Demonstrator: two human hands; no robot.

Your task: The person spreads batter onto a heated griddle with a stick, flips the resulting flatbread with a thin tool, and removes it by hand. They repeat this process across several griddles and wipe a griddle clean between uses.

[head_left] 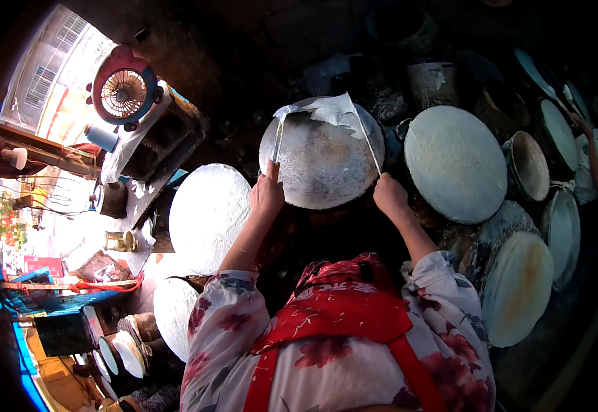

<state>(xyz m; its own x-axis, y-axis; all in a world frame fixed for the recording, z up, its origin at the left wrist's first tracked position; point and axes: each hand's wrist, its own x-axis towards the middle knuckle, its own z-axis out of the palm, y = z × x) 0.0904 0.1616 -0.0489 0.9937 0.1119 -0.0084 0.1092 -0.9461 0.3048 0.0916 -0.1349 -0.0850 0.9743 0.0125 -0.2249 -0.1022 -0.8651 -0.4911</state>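
My left hand [268, 192] is closed on a wooden-handled thin tool [276, 158], which rises to a white, soft sheet [326, 111] at the far rim of a round griddle [319, 165]. My right hand [389, 196] is closed on a long, thin pale stick [368, 141], whose upper end is also at the sheet. The sheet looks lifted in folds along that rim, and the griddle's speckled grey surface shows below it. My forearms come up from either side of a red apron [333, 309] over floral sleeves.
White-topped round pans stand left [206, 213] and right [455, 163], close beside the griddle. A fan [122, 94] sits on a cluttered ledge at upper left. Metal pots [527, 165] and more lids crowd the right. Another person's arm [594, 154] shows at the far right.
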